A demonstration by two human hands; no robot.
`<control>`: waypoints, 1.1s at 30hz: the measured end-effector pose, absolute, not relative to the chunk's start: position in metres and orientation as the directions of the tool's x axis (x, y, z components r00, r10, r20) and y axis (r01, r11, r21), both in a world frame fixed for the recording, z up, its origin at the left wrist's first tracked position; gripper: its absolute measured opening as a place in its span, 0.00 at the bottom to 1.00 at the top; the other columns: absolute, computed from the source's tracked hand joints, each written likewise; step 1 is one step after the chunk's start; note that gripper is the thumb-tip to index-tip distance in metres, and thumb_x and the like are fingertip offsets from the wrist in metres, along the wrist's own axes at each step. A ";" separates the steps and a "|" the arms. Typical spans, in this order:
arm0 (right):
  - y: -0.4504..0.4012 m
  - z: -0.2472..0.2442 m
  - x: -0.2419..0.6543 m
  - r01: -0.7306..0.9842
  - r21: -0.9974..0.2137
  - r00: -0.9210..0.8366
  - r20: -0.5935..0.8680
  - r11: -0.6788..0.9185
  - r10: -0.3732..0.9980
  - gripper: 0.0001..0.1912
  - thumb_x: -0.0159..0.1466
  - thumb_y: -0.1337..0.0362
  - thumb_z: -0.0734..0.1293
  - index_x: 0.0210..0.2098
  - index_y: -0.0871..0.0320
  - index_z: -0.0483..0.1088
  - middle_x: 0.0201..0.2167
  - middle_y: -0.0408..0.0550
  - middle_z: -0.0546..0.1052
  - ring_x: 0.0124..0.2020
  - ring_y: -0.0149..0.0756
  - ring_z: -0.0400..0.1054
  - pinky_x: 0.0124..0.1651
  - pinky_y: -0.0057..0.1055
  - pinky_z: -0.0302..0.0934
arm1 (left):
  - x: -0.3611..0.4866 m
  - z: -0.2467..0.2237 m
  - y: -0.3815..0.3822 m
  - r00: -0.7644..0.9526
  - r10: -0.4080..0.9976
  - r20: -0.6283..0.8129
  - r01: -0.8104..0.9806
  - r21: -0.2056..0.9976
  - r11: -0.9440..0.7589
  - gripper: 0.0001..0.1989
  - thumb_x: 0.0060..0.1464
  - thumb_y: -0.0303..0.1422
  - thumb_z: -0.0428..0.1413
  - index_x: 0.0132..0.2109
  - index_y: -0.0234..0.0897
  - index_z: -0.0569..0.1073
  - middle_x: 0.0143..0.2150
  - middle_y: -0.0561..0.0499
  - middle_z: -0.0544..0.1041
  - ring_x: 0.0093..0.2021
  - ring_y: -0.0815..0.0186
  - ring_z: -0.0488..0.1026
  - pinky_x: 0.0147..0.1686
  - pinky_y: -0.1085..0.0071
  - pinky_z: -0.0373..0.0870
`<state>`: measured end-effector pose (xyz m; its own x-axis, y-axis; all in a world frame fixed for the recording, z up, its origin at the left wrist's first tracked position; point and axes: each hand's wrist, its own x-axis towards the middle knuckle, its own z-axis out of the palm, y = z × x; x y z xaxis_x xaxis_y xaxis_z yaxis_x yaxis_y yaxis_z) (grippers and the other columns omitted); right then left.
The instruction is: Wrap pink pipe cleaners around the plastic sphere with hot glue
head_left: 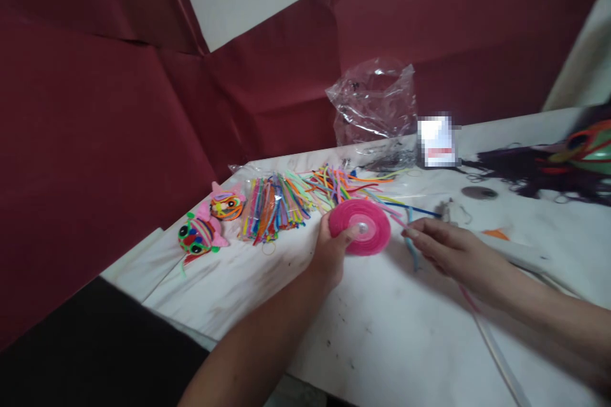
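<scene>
A flat pink disc (372, 240), wound in rings with a pale centre, is held over the white table. My left hand (333, 248) grips its left side, with the thumb across the front near the middle. To the right of the disc, my right hand (442, 245) pinches a thin pink strip (397, 217) between thumb and fingers. A pink length also shows below that hand, by the wrist. A light blue stick (411, 248) lies between the disc and my right hand.
Bundled colourful pipe cleaners (274, 206) lie behind the disc, near two decorated figures (203, 233) at the left. A clear plastic bag (377, 105) stands at the back. Dark threads (520, 168) spread at the right, and a grey tool-like object (520, 251) lies beyond my right hand.
</scene>
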<state>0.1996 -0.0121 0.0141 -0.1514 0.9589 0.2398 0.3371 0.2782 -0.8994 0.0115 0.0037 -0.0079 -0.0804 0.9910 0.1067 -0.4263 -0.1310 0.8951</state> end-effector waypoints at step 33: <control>0.002 -0.018 0.202 0.283 -0.918 -0.273 0.200 0.277 0.941 0.22 0.60 0.53 0.65 0.50 0.57 0.65 0.36 0.47 0.75 0.25 0.32 0.66 0.29 0.32 0.63 | 0.008 -0.011 0.004 0.030 0.980 0.195 -0.206 0.961 -0.185 0.33 0.45 0.42 0.62 0.57 0.38 0.63 0.54 0.42 0.72 0.54 0.54 0.70 0.53 0.59 0.66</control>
<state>0.2018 0.0022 -0.0176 -0.2733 0.9409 0.1999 0.2826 0.2772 -0.9183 0.0078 0.0037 -0.0111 0.0301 0.9803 0.1950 -0.2055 -0.1848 0.9610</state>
